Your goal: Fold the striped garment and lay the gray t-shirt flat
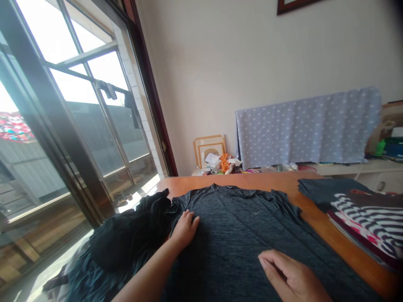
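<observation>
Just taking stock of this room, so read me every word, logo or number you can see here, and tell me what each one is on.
No word or number can be read clearly.
A small pale emblem on the chest of the dark grey T-shirt: too small and blurred to read.
The white paper in the pile by the wall: any writing is too blurred to read.

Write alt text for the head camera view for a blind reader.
A bare left hand rests on a dark grey T-shirt flat on an orange wooden table, a bare right hand over it; a bunched black garment and folded striped clothes flank it.
</observation>
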Demonstrator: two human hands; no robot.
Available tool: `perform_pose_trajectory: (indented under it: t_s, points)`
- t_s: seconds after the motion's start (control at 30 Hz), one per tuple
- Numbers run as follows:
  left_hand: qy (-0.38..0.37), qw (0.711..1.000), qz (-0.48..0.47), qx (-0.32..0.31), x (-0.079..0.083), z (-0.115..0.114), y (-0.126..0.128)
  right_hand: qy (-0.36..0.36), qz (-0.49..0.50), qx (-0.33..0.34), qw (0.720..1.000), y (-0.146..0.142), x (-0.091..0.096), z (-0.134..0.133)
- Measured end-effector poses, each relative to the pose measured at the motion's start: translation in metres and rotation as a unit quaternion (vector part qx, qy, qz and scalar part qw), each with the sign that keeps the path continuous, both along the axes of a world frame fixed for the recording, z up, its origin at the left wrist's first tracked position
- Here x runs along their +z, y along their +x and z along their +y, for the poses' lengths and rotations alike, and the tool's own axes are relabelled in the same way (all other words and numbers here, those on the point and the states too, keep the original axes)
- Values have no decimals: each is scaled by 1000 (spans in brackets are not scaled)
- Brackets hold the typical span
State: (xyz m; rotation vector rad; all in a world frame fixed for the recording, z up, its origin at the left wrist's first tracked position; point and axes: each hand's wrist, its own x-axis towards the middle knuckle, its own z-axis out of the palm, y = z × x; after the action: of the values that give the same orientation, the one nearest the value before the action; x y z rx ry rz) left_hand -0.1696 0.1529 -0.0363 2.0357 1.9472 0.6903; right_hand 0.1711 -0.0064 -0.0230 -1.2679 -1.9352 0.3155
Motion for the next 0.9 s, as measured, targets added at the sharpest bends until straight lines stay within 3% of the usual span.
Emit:
perform_pose_trajectory:
  t_s: [0.13, 0.23, 0.37, 0.53, 0.73, 0.9]
  points:
    - [21, 996, -34, 84, 26, -14, -33, -17, -4, 0, 1000, 4, -6, 0]
    - [6, 986, -69, 153, 36, -26, -51, -12, 2, 2, 1000, 5, -5, -2]
    - [-23, 975, -92, 199, 34, -36, -58, -7, 8, 13, 1000, 4, -1, -3]
    - [-54, 967, -42, 245, 30, -28, -64, -10, 6, 10, 1000, 5, -1, -1]
    - [-109, 964, 7, 244, 25, -7, -63, -15, 8, 4, 1000, 4, 9, -7]
    - [-101, 967, 70, 222, 23, -5, -55, -48, 12, 14, 999, 3, 12, -7]
